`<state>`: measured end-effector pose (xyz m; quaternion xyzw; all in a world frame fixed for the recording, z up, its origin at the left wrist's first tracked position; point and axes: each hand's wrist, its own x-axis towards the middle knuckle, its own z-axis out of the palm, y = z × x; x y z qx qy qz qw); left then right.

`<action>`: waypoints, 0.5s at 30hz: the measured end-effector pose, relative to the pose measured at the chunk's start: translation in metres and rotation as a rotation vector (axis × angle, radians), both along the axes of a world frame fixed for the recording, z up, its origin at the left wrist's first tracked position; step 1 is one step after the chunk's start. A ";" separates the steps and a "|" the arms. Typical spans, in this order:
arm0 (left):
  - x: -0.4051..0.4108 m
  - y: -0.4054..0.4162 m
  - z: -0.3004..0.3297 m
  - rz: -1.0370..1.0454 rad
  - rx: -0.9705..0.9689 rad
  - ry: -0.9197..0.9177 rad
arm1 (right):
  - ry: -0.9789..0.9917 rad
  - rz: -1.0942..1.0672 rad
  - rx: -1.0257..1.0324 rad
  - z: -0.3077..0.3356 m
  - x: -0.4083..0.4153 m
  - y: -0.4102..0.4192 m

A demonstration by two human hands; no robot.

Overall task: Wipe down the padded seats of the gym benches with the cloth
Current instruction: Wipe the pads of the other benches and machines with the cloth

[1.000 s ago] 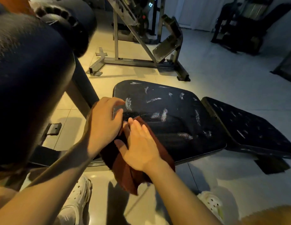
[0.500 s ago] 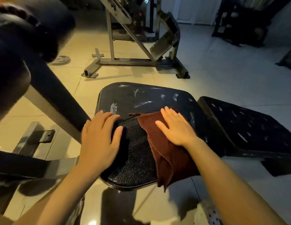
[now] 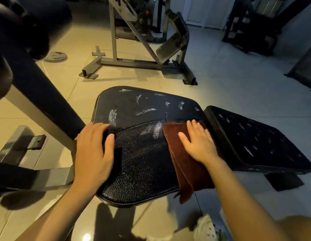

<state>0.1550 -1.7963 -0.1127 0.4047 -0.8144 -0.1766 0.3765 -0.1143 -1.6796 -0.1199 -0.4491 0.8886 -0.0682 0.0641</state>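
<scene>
The right hand lies flat, fingers straight, pressing the cloth onto the seat; since half a second ago hand and cloth have slid rightward to the seat's right edge. The left hand has stayed on the seat's left edge, fingers relaxed and spread, holding nothing. The cloth is dark brown, soft and folded, its near end hanging off the seat below the right wrist. The seat is black, pebbled, glossy, with pale scuffs beyond the fingertips. Right of the right hand sits a second black pad. Beyond both hands stands a grey metal frame on pale floor tiles.
</scene>
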 end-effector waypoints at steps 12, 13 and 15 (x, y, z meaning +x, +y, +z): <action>0.008 0.009 -0.004 0.088 0.171 0.297 | -0.059 0.644 -0.133 0.006 0.159 -0.006; 0.011 0.008 -0.008 0.094 0.188 0.324 | -0.076 0.619 -0.145 0.005 0.152 0.001; 0.017 0.006 -0.016 0.092 0.183 0.353 | -0.090 0.508 -0.166 0.005 0.133 0.013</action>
